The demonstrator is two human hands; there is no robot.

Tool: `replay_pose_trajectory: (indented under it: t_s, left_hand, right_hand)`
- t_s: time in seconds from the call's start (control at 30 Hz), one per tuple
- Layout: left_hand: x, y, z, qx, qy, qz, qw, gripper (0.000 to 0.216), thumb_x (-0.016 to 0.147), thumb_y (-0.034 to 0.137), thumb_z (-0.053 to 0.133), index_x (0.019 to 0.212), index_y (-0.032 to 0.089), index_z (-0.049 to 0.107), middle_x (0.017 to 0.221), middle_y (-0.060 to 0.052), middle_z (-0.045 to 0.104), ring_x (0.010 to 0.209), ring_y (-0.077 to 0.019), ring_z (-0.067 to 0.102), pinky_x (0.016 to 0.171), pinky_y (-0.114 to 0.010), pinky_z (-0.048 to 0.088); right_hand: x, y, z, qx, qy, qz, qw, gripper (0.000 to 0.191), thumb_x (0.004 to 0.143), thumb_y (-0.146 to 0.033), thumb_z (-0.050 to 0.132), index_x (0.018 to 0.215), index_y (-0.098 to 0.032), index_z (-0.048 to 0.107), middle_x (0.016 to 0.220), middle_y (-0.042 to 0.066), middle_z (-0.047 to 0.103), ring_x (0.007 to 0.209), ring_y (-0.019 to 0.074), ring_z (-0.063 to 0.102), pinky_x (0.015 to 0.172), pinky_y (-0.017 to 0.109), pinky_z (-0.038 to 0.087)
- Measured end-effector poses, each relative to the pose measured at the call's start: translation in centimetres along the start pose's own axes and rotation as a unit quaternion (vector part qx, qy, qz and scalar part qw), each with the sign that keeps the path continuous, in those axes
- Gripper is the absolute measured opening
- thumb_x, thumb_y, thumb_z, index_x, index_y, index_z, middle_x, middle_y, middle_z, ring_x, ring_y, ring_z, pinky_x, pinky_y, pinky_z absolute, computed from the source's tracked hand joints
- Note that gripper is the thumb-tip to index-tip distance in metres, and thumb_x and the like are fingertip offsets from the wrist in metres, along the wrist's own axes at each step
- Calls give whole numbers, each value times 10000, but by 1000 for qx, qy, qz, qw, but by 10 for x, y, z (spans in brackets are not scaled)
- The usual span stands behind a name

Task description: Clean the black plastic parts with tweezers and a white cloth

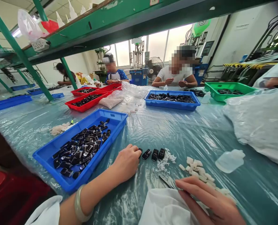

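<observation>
My left hand (127, 162) is on the table with its fingers curled down over a small black plastic part (140, 152), mostly hidden at the left end of a short row. Two or three similar black parts (155, 154) lie to the right of it. My right hand (206, 198) is at the lower right, with its fingertips closed on metal tweezers (167, 182) whose tips point up and left. Tiny white pieces (165, 161) are scattered beside the row. Cream-coloured oblong pieces (197, 170) lie in a heap just beyond my right hand.
A blue tray (116, 116) of black parts stands at my left. A translucent bottle (230, 161) lies to the right, near a large plastic bag (260, 122). White cloth (167, 206) is in front of me. Co-workers sit across by more trays; a green shelf beam (120, 23) crosses overhead.
</observation>
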State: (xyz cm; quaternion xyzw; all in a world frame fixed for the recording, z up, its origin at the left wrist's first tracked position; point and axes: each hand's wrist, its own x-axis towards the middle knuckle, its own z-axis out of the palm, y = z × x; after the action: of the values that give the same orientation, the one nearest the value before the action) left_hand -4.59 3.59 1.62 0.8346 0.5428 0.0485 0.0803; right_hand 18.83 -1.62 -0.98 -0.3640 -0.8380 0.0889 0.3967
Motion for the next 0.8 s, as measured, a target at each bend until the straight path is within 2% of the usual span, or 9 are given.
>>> replay_pose_trajectory:
  t_s: [0.27,0.4,0.53,0.6,0.63,0.7,0.73,0.77,0.8]
  left_hand:
    - [5,8,8,-38,6,-58,998,311,750,-23,338,814,134,598,852,-138,617,893,-260,543,784,-387,452]
    - [6,5,3,-136,47,-98,985,337,753,9,375,979,130,593,912,-132,641,935,-269,573,830,-422,435]
    - [5,16,-5,-287,48,-98,952,336,804,156,436,1126,133,533,982,-103,659,849,-199,643,741,-315,501]
    - [4,28,-8,-387,15,-91,917,319,813,220,458,1108,127,536,981,-98,668,787,-166,666,678,-265,519]
    - [3,35,-8,-452,-6,-95,887,313,805,243,482,1087,124,544,974,-98,673,779,-163,671,669,-255,520]
    - [1,49,-8,-616,-52,-130,775,315,739,261,585,1018,114,573,916,-100,686,756,-173,674,656,-255,516]
    - [0,55,-7,-665,-66,-143,730,319,705,261,627,984,112,588,876,-94,691,730,-170,671,637,-247,510]
    - [-1,61,-5,-699,-78,-152,695,317,677,256,659,952,109,603,840,-90,694,710,-166,667,622,-240,503]
    - [-2,65,-3,-715,-86,-154,676,310,664,253,675,931,109,614,818,-86,695,699,-160,662,613,-232,497]
  right_hand:
    - [4,-7,-2,32,-11,20,999,192,823,-98,513,966,-174,616,841,66,637,723,131,642,609,172,520]
    - [4,-7,0,39,-6,27,999,194,827,-107,504,961,-186,621,842,67,639,726,142,642,601,189,520]
    - [1,-6,1,36,7,66,997,266,833,-135,510,1076,-221,572,886,50,642,712,132,634,627,216,530]
    - [1,-7,0,41,10,101,994,360,824,-153,531,1171,-244,505,911,34,640,679,120,623,643,238,537]
    - [1,-7,0,50,12,117,992,411,814,-159,545,1208,-253,472,936,31,636,673,117,619,649,248,541]
    - [2,-9,-1,77,18,140,987,514,780,-142,569,1258,-261,421,996,32,621,687,113,615,652,253,547]
    - [3,-10,-1,91,21,146,985,558,756,-121,581,1269,-263,411,1011,29,614,692,110,612,648,247,548]
    - [5,-11,-1,101,24,149,983,588,729,-98,593,1265,-265,419,1018,24,609,693,107,608,645,239,547]
    - [6,-11,-1,108,27,149,982,594,704,-78,605,1244,-267,445,1009,16,607,688,102,602,641,229,545]
